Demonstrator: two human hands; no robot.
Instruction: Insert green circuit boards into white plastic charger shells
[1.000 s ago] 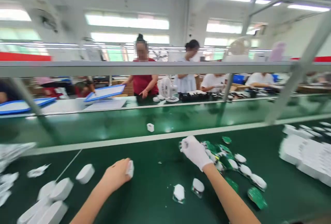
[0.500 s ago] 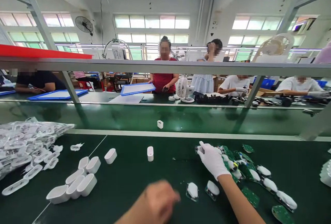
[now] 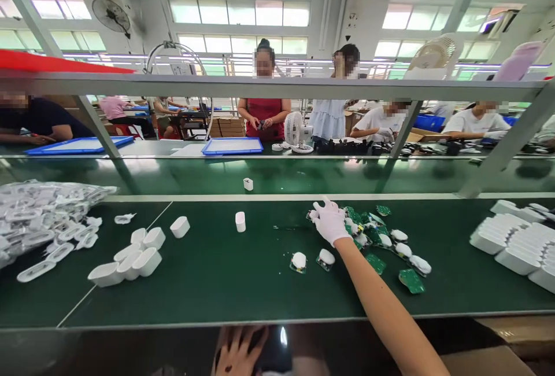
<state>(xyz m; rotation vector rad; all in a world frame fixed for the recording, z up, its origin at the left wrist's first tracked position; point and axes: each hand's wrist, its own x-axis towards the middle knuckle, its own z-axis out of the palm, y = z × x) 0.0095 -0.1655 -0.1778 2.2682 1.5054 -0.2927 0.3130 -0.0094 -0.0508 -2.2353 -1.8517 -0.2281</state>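
My right hand (image 3: 330, 222), in a white glove, reaches over the left end of a pile of green circuit boards (image 3: 376, 230). Its fingers close on a circuit board (image 3: 310, 214), of which only a dark edge shows left of the glove. Two boards with white pads, a nearer-left one (image 3: 298, 262) and a second one (image 3: 325, 258), lie on the green belt in front of the hand. Bare and low, my left hand (image 3: 237, 356) is below the belt's front edge, fingers spread and holding nothing.
White oval cups (image 3: 129, 261) stand grouped at left, beside a plastic bag of white parts (image 3: 39, 220). Single cups (image 3: 240, 221) stand farther along. Stacked white housings (image 3: 511, 243) sit at right. A metal rail (image 3: 277, 88) crosses ahead; people work beyond it.
My left hand has drawn back from above the belt to below its front edge. My right hand stays at the board pile. The view has tilted down, and a person opposite has set down a blue-framed tray.
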